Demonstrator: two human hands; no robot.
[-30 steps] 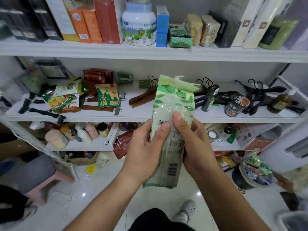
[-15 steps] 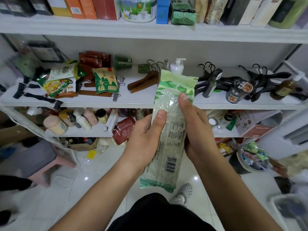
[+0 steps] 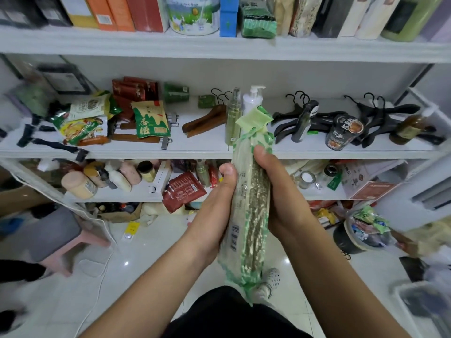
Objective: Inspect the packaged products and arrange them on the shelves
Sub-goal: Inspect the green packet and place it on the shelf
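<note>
At the centre of the frame a long green packet (image 3: 252, 215) stands upright, seen edge-on, its print unreadable. The left hand (image 3: 214, 206) and right hand (image 3: 285, 201) grip its sides, their fingers hidden behind it. Boxes (image 3: 144, 11) on the top shelf (image 3: 219, 45) are cut off.

The long packet (image 3: 251, 215) is thin plastic film, glossy and wrinkled, printed green, partly clear with grainy contents showing through. Behind the packet the white shelf board (image 3: 200, 145) looks smooth and matt. Left of the packet lie brown hangers (image 3: 207, 119) of polished wood; right of it, black hangers (image 3: 395, 109) of matt plastic. Below the packet the floor tiles (image 3: 146, 252) are glossy, throwing back light spots.
</note>
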